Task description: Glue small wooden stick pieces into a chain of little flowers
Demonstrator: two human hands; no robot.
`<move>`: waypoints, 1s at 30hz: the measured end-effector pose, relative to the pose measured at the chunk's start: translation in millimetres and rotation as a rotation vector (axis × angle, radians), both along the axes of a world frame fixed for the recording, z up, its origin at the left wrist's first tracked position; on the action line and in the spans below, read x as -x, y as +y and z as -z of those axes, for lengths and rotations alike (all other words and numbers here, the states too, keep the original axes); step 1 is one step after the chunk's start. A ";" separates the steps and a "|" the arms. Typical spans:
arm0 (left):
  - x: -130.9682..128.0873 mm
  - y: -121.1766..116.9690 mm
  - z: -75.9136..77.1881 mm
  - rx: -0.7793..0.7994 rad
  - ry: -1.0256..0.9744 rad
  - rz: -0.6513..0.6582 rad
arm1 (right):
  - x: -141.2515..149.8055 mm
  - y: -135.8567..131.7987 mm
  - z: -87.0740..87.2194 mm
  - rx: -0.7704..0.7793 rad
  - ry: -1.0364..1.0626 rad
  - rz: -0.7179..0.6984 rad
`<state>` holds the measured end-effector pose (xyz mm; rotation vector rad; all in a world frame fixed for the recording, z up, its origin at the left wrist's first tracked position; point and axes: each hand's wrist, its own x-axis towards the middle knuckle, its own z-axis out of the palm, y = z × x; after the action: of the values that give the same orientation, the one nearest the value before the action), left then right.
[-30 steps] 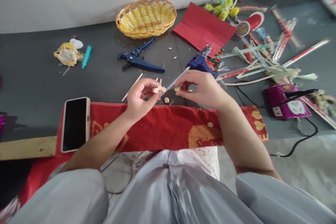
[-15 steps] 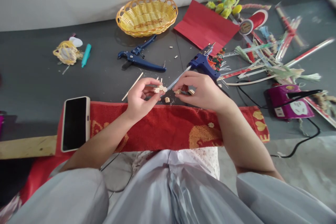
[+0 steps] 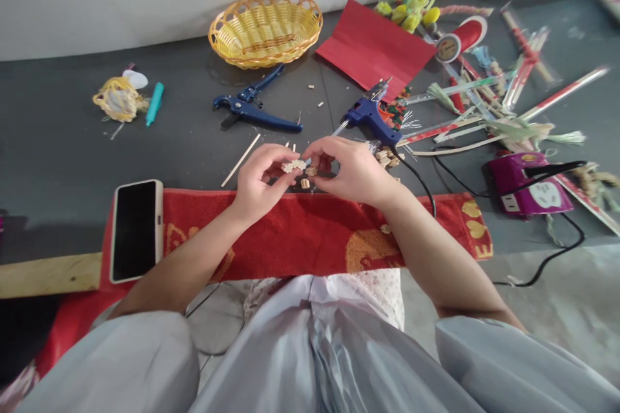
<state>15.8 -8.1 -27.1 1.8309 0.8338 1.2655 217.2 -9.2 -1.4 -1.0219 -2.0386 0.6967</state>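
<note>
Between the thumb and fingers of my left hand [image 3: 261, 177] is a pale cluster of short wooden sticks [image 3: 293, 166], its cut ends facing up. My right hand [image 3: 349, 164] pinches a smaller bundle of short sticks [image 3: 310, 171] close beside that cluster; whether the two touch I cannot tell. Below them, on the table, lies a loose stick bundle [image 3: 305, 184]. A blue glue gun [image 3: 371, 117] rests just beyond my right hand, its clear glue stick pointing toward my fingers. More stick bundles [image 3: 387, 157] sit right of that hand.
A red towel [image 3: 290, 232] lies along the front edge, with a phone [image 3: 137, 230] on its left. Behind are a blue cutter [image 3: 256, 110], a yellow basket [image 3: 266, 32] and red paper [image 3: 375, 45]. A purple power socket [image 3: 530, 184] and craft strips crowd the right.
My right hand has moved left, bringing its small bundle up beside the cluster in my left hand. Stick bundles behind my right hand have come into view.
</note>
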 end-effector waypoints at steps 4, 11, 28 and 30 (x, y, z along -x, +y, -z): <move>-0.9 0.4 0.6 0.017 0.025 0.011 | 4.2 -2.6 -2.3 -0.025 0.012 0.025; -3.7 -1.6 -0.1 0.183 -0.004 -0.019 | 6.4 -4.6 -1.7 0.003 0.127 0.053; -3.1 -3.2 -4.3 0.193 0.035 -0.080 | 9.0 -3.9 8.9 -0.008 0.190 0.021; -3.1 -3.2 -4.6 0.187 0.030 -0.083 | 9.0 -3.8 9.7 -0.016 0.198 0.023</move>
<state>18.9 -11.3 -22.5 1.6848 1.0186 1.1710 208.2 -13.0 -11.2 -0.9270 -1.8566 0.7379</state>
